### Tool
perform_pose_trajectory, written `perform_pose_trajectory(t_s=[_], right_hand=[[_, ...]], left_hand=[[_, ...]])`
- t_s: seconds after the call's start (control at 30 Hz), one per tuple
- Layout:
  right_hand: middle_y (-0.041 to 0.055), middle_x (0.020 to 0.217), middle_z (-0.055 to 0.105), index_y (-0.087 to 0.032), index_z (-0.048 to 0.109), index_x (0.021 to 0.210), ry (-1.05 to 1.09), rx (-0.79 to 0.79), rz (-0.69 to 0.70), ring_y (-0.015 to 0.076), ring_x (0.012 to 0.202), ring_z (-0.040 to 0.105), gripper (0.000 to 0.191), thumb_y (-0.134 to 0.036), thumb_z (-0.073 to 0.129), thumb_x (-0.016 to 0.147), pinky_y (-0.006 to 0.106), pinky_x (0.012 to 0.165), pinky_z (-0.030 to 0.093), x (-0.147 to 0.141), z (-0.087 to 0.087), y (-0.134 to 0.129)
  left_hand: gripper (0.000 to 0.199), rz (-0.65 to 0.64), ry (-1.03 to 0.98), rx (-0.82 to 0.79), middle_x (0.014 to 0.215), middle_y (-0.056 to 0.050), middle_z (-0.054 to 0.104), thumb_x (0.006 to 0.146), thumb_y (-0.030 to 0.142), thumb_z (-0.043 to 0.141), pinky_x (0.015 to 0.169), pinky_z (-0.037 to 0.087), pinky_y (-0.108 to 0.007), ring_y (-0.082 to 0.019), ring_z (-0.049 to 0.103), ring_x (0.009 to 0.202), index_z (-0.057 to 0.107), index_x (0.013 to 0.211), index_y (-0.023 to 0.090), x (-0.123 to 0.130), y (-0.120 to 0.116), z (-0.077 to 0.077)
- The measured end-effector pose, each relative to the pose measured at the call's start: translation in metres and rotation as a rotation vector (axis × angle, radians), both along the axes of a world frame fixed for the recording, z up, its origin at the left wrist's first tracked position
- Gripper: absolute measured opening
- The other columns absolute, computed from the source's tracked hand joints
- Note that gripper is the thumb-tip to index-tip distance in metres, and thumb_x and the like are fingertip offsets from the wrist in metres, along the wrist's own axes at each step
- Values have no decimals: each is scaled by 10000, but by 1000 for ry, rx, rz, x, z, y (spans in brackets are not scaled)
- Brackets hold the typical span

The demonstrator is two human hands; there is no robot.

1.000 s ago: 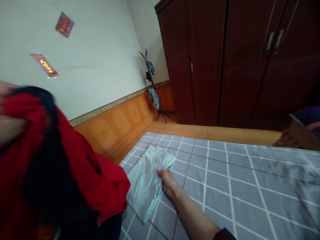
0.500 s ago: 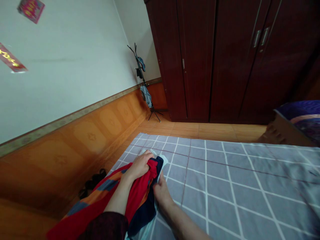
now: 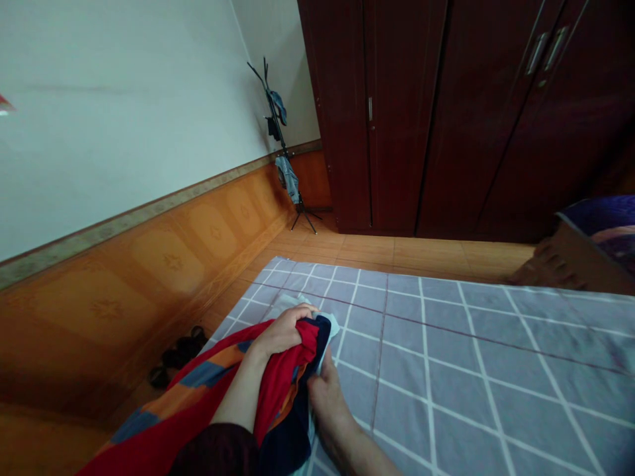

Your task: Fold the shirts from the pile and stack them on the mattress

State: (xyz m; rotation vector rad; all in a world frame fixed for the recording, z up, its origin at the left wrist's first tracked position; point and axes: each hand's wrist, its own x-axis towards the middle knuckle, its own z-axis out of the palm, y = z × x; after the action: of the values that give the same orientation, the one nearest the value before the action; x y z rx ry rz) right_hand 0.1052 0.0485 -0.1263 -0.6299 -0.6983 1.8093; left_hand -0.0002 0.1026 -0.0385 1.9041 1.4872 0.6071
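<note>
A red, navy and orange cloth garment with blue-grey patches (image 3: 270, 396) lies bunched over a pale mint cloth (image 3: 334, 324) on a bed spread with a grey sheet with white grid lines (image 3: 471, 337). The left hand (image 3: 285, 330) lies on top, its fingers curled closed around a gathered red fold near the garment's navy edge; a dark maroon sleeve (image 3: 218, 449) covers that forearm. The right hand (image 3: 328, 396) is against the near right side of the bundle, thumb up beside the navy edge and the pale cloth; its fingers are hidden, so how firmly it grips cannot be told. The garment trails toward the lower left. Dark shoes (image 3: 178, 354) sit on the floor left of the bed. Beyond the bed stand a black metal coat stand (image 3: 275, 125) with clothes hung on it and a dark red-brown wooden wardrobe (image 3: 397, 132).
</note>
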Motion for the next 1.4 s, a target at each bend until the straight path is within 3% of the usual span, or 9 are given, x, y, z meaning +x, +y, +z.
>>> perform_pose_trajectory(t_s=[0.23,0.47,0.7,0.87,1.0,1.23,1.4], right_hand=[[28,1071,683,-218,484,1261,18,-12,19,233,989,623,637,-121,583,639,391,928,454,-2,-3,0],[25,1094,676,-220,473,1272,18,-6,4,223,995,623,636,-138,597,653,353,900,474,-3,-8,1],[9,1081,686,-233,494,1271,31,-30,71,224,968,642,642,-122,541,640,347,871,496,3,10,-1],[17,1121,670,-230,540,1231,29,-5,62,234,1004,626,574,-156,581,663,354,891,488,4,11,-2],[24,1096,678,-230,570,1197,-8,18,45,249,1056,600,533,-190,614,667,364,905,479,4,9,-2],[22,1035,692,-220,568,1190,-21,-13,59,232,980,628,556,-155,584,638,357,879,491,6,15,-2],[38,1058,687,-225,547,1208,-9,-7,58,248,1004,618,615,-138,598,601,380,894,480,7,18,-4]], left_hand=[[133,51,-54,41,1108,-74,615,674,58,548,970,386,-299,-205,538,1053,619,741,148,1,-4,0],[209,83,-71,-8,935,-49,640,668,68,543,881,425,-290,-193,561,938,647,831,146,1,-4,-1],[165,77,-78,-152,776,-13,625,731,180,597,737,463,-296,-179,581,773,638,888,148,-3,-5,-3],[205,61,-90,-207,839,-21,613,840,326,604,719,480,-316,-153,582,760,605,889,126,-6,-3,-7],[221,62,-115,-219,905,-33,613,864,342,586,722,485,-321,-151,582,786,598,932,132,-8,-3,-8],[62,94,-180,-212,687,26,554,699,146,588,602,415,-238,-129,529,667,583,761,150,-12,-2,-20],[59,134,-246,-159,655,43,494,654,155,553,549,366,-215,-109,475,611,511,694,164,-13,-1,-22]])
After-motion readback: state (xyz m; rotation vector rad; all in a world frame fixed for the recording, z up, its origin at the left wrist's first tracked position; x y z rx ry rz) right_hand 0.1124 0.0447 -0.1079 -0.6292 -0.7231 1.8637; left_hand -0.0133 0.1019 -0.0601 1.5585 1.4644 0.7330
